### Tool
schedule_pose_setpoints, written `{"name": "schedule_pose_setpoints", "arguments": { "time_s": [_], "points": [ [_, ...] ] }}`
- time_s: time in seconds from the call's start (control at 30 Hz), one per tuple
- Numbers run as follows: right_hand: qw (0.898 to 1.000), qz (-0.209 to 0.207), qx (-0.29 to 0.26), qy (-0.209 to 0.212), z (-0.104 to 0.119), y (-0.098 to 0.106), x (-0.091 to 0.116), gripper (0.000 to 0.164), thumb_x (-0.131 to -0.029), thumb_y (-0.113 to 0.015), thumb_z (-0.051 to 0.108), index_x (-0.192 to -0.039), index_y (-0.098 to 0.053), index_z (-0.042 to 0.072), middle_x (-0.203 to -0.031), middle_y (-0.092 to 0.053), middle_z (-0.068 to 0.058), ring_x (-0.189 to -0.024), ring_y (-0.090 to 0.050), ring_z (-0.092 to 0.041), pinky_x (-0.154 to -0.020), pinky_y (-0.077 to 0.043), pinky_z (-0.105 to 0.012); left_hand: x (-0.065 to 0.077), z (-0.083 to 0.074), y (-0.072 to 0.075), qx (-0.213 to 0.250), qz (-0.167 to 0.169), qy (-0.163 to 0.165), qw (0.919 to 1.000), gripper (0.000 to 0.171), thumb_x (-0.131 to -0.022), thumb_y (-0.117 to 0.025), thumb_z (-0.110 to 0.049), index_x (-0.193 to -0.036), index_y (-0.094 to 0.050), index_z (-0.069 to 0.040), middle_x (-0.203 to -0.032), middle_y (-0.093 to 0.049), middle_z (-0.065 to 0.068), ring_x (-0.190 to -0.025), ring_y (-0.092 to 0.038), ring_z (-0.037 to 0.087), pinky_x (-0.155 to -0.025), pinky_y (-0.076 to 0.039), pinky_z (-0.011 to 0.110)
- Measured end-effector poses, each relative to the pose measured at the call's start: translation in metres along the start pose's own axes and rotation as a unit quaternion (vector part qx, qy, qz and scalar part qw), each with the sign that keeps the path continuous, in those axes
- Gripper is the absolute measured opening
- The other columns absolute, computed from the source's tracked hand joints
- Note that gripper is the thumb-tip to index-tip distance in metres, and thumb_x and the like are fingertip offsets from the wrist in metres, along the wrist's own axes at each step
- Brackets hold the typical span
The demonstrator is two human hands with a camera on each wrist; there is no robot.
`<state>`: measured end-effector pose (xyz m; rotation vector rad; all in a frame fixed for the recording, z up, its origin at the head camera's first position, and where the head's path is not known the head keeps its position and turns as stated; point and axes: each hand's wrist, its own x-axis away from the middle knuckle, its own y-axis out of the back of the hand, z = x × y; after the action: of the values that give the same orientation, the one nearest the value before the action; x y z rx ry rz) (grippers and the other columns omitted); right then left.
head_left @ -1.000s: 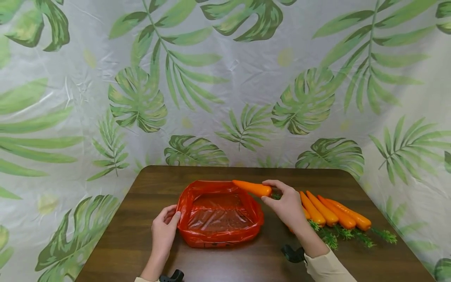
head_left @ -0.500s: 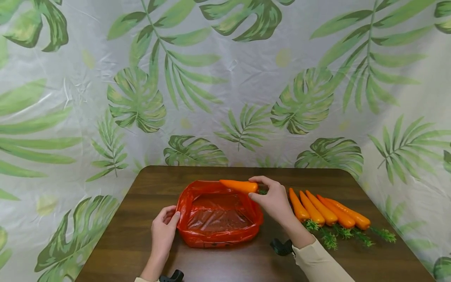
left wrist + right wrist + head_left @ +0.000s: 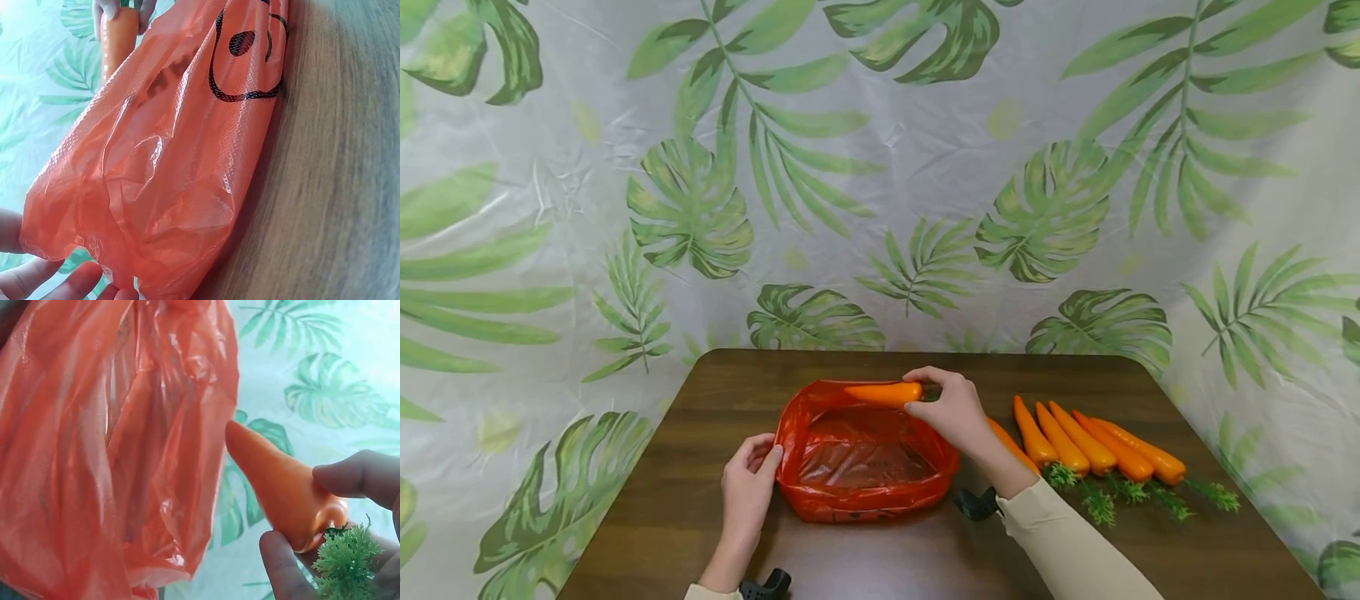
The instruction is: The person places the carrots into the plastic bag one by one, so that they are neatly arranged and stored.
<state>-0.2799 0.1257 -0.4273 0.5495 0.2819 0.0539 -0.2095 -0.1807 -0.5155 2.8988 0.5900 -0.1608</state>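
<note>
A red plastic bag [image 3: 865, 502] stands on the table with its mouth spread wide and facing up. My left hand [image 3: 748, 482] grips the bag's left rim, thumb on the near side and fingers behind the film. Over the far right part of the mouth, my right hand [image 3: 953, 414] pinches an orange carrot [image 3: 880, 393] by its thick end, its tip pointing left. Green leaves [image 3: 349, 562] hang from that end in the right wrist view. Part of a black printed drawing [image 3: 242, 44] shows on the bag's outside in the left wrist view.
Several more carrots [image 3: 1093, 446] with green tops [image 3: 1097, 502] lie side by side on the right of the dark wooden table [image 3: 880, 567]. One is partly hidden behind my right forearm. A leaf-patterned sheet [image 3: 925, 167] hangs behind the table.
My right hand has moved left with the carrot, from the bag's right side to over its far rim. The carrot has turned more level. The left hand keeps its place on the bag.
</note>
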Motion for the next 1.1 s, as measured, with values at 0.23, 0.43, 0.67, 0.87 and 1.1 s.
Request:
{"name": "schedule_pose_setpoints", "arguments": {
  "time_s": [0.23,0.43,0.67,0.87,1.1],
  "points": [
    [0.999,0.045,-0.011,-0.016,0.000,-0.008,-0.014,0.033,-0.081,-0.081,0.014,-0.111,-0.074,0.025,-0.106,-0.070,0.005,-0.081,-0.063,-0.021,-0.065,-0.053,-0.035,-0.002,0.002,-0.001,0.005,-0.008,-0.007,0.9999,0.022,-0.096,-0.068,-0.011,-0.117,-0.069,-0.004,-0.111,-0.070,0.017,-0.098,-0.063,0.028,-0.078,-0.050,0.012],
    [0.997,0.073,-0.013,-0.016,0.003,-0.015,-0.027,0.032,-0.081,-0.081,0.014,-0.111,-0.074,0.025,-0.106,-0.068,0.004,-0.081,-0.063,-0.023,-0.064,-0.055,-0.035,-0.002,0.002,-0.001,0.006,-0.007,-0.010,0.9999,0.022,-0.096,-0.068,-0.011,-0.118,-0.069,-0.005,-0.111,-0.070,0.017,-0.098,-0.064,0.028,-0.078,-0.050,0.012],
    [0.994,0.100,-0.030,-0.019,-0.001,-0.025,-0.034,0.032,-0.082,-0.081,0.011,-0.112,-0.074,0.018,-0.105,-0.069,0.000,-0.085,-0.065,-0.020,-0.068,-0.057,-0.034,-0.001,0.002,0.000,0.002,-0.003,0.001,1.0000,0.024,-0.097,-0.067,-0.013,-0.120,-0.069,-0.005,-0.114,-0.069,0.017,-0.102,-0.063,0.029,-0.080,-0.049,0.011],
    [0.991,0.125,-0.030,-0.026,-0.012,-0.032,-0.036,0.035,-0.081,-0.082,0.012,-0.115,-0.074,0.016,-0.105,-0.069,-0.004,-0.082,-0.063,-0.021,-0.066,-0.054,-0.033,0.000,0.001,0.000,0.004,0.001,-0.001,1.0000,0.024,-0.098,-0.067,-0.013,-0.120,-0.068,-0.005,-0.115,-0.069,0.017,-0.102,-0.064,0.030,-0.080,-0.050,0.011],
    [0.990,0.138,-0.021,-0.034,-0.019,-0.037,-0.037,0.035,-0.081,-0.083,0.014,-0.115,-0.074,0.018,-0.110,-0.067,-0.002,-0.082,-0.061,-0.022,-0.065,-0.053,-0.033,0.000,0.002,0.000,0.005,0.001,-0.004,1.0000,0.023,-0.098,-0.067,-0.011,-0.120,-0.068,-0.005,-0.115,-0.069,0.018,-0.102,-0.063,0.030,-0.080,-0.049,0.011]
  ]
}}
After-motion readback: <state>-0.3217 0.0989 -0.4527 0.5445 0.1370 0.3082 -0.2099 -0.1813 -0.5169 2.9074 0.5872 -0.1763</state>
